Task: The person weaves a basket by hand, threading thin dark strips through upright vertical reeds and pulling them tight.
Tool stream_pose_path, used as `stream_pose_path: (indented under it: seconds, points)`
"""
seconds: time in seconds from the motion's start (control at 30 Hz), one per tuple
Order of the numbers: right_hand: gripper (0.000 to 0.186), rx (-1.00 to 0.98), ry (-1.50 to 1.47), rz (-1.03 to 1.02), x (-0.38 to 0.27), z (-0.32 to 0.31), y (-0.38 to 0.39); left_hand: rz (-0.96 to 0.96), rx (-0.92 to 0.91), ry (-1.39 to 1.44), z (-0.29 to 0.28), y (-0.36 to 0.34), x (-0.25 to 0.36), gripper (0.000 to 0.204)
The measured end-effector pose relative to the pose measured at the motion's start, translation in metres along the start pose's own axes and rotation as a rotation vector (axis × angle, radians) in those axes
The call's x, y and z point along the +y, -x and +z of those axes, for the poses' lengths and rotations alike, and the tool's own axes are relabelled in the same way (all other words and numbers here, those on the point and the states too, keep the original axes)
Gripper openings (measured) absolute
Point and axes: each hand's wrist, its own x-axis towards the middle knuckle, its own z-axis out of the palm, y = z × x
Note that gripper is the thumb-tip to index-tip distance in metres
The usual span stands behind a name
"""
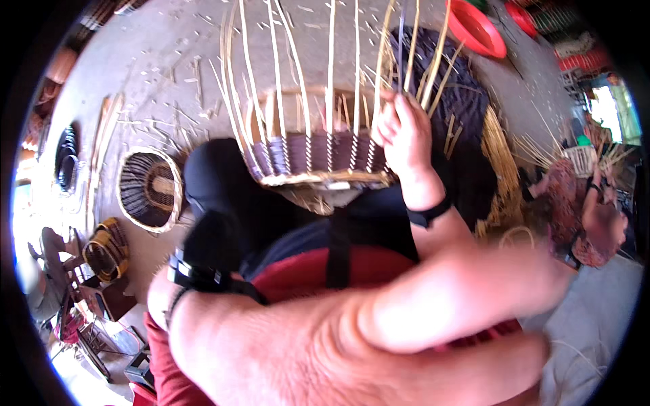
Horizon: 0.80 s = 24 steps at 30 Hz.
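A partly woven basket (318, 152) with purple weave, twisted white ribs and tall pale upright strips (332, 61) rests in front of my lap. My right hand (406, 128) is at its right side, fingers closed on one of the strips near the rim. My left hand (420, 325) is very close to the camera across the lower view, blurred, its fingers spread toward the right and apart from the basket; it hides much of my lap.
Finished baskets (152, 193) (105, 254) sit at left. A red basin (474, 27), dark cloth (440, 74) and straw bundle (497, 169) lie toward the right, where another person (582, 223) works on pale strips. Long strips (101, 155) and scraps lie on the floor.
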Motion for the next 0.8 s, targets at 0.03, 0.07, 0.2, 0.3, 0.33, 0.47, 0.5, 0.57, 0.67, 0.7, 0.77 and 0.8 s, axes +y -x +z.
stream_pose_path:
  seconds: [0.03,0.07,0.2,0.3,0.33,0.47,0.5,0.57,0.67,0.7,0.77,0.8]
  points:
    - [0.029,-0.018,0.011,0.014,-0.003,0.006,0.0,-0.019,0.028,0.06,0.004,0.004,0.013,0.035]
    - [0.028,0.038,-0.014,0.058,-0.003,0.01,-0.001,-0.042,0.034,0.097,0.006,0.007,0.018,0.034]
    - [0.03,0.117,-0.038,0.03,-0.012,-0.015,0.006,-0.06,0.045,0.337,0.026,0.002,0.025,0.031]
    - [0.03,-0.002,-0.031,0.071,-0.007,-0.008,0.0,-0.043,0.057,0.498,0.04,-0.011,0.025,0.03]
    - [0.03,-0.039,-0.023,0.059,-0.009,-0.011,-0.003,-0.052,0.062,0.534,0.042,-0.014,0.026,0.029]
    - [0.031,0.002,0.014,0.028,-0.018,-0.021,0.003,0.056,0.21,0.485,0.054,-0.029,0.032,0.018]
    - [0.031,-0.02,0.001,0.011,-0.017,-0.02,0.002,0.109,0.277,0.398,0.058,-0.035,0.034,0.021]
    - [0.032,0.027,-0.028,0.038,-0.02,-0.02,0.001,-0.091,0.183,0.372,0.054,-0.038,0.043,0.028]
    - [0.031,-0.012,-0.066,0.056,-0.019,-0.024,0.002,-0.528,-0.145,0.586,0.042,-0.029,0.057,0.032]
    - [0.03,-0.015,-0.078,0.064,-0.022,-0.022,-0.002,-0.508,-0.09,0.582,0.041,-0.019,0.054,0.029]
    - [0.03,-0.037,-0.037,0.089,-0.022,-0.016,-0.003,-0.484,0.014,0.546,0.036,-0.003,0.043,0.024]
    - [0.031,-0.041,-0.029,0.061,-0.026,-0.02,-0.005,-0.478,0.064,0.512,0.033,0.002,0.037,0.022]
